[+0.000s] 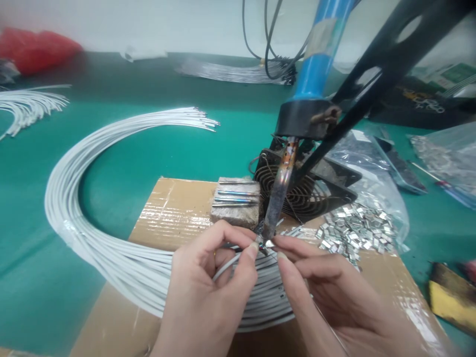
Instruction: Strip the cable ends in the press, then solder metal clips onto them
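Note:
My left hand [219, 282] is closed, pinching the end of a white cable [226, 267] between thumb and forefinger. Just to its right, my right hand [320, 287] is closed around a thin solder wire [329, 327], which trails down across the palm. Between the fingertips of both hands is the tip of a soldering iron [277, 198], pointing down from its blue handle [322, 54]. A small shiny piece [268, 243] shows at the tip, partly hidden by the fingers. Beneath both hands runs a thick bundle of white cables [126, 267], curving back to the left.
A black fan [305, 191] stands behind the iron, beside a block with metal rods [238, 201]. Small metal pieces [359, 228] spill from a plastic bag at right. Cardboard [174, 213] lies beneath. A black bracket [375, 74] slants overhead; a yellow sponge [451, 302] is at far right.

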Demonstrator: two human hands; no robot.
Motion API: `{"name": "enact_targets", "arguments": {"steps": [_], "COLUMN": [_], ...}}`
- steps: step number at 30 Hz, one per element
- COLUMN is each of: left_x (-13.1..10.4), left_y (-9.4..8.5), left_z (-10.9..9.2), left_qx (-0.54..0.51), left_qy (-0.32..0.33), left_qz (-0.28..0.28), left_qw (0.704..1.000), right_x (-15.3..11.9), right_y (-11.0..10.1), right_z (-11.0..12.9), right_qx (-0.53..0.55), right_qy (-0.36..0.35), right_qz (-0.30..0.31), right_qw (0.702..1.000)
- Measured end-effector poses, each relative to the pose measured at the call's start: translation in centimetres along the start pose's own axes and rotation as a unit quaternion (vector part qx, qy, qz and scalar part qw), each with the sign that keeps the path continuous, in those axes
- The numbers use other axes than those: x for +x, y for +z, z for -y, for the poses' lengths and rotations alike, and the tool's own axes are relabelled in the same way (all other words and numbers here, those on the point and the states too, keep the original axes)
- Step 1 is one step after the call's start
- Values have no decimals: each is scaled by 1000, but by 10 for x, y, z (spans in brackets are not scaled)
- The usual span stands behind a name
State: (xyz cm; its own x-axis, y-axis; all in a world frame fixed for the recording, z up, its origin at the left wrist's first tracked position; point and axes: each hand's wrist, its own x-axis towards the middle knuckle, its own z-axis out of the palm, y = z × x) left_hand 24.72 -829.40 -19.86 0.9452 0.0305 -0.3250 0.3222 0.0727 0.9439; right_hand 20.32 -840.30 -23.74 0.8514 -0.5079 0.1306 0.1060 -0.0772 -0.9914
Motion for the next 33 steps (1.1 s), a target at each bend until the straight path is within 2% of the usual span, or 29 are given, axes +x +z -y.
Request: {"name": "enact_targets", "arguments": {"steps": [3,7,12,17,21,29,33], "left_x": [1,1,-1,2,3,-1,1], "left_y": [-6,-13,-7,-8,-10,-10,-11], "left_z": [6,12,7,9,13,9,10], "left_qx": [12,37,11,13,24,26,33], "left_qy": [13,29,15,30,38,47,50], "left_qz": [23,56,16,46,55,41,39], "left_qw": [1000,997,1000,998,997,998,997], "right_x": [-1,-1,3,4,2,1,2], "right_y": [1,0,-5,-5,-1,7,8], "right_z": [-1,-1,1,1,-3,-6,-6], "right_qx": [7,7,5,11,4,-7,4], "right_qy": [28,22,25,32,13,-24,-29], "right_qz": [-2,-2,23,20,2,-39,-40], "right_qw": [1000,1000,999,999,1000,999,999]}}
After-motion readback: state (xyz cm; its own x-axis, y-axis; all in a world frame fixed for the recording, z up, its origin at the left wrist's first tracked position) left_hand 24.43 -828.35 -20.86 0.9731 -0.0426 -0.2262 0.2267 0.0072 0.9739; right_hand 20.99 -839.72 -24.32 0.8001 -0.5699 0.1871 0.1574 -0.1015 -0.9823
